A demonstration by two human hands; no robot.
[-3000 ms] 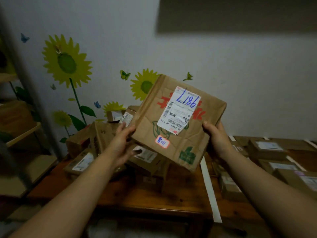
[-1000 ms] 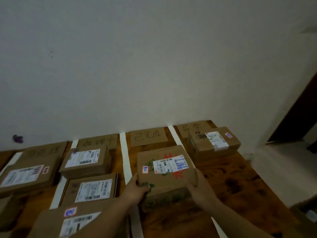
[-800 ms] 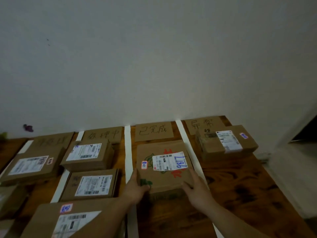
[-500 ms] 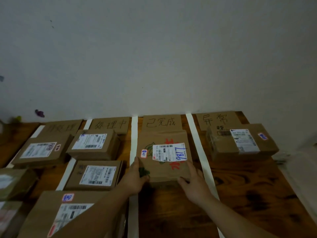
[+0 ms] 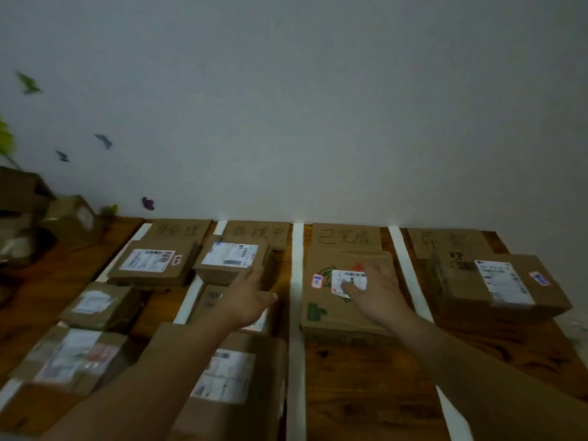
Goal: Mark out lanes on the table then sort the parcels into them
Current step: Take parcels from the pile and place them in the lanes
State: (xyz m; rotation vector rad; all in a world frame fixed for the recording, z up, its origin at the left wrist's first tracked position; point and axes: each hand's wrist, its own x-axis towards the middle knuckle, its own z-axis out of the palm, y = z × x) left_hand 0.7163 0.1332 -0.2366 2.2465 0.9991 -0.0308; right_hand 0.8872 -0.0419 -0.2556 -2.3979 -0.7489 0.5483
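Two bare arms reach in over the near edge of the wooden table. By the left arm a big parcel lies flat, and a blurry parcel lies further left. A white tape strip runs from the near edge to the far edge. A second tape strip runs the same way, further right. The lane between them holds the green-printed parcel. It lies flat, label side up, and its sides run straight along the strips. It looks almost square, so I cannot tell which side is the long one. Its white label has its long side going left to right. The right hand is over that label with its fingers straight and spread, gripping nothing. I cannot tell if the fingertips touch the label. The left hand is over the next lane to the left. Its fingers are straight too and it holds nothing. It hangs over a small parcel, and I cannot tell if it touches it. In the right lane sits one brown box. The far side of the green-printed parcel is right up against a card sign at the far edge. More card signs lie along that edge, under the pale wall.
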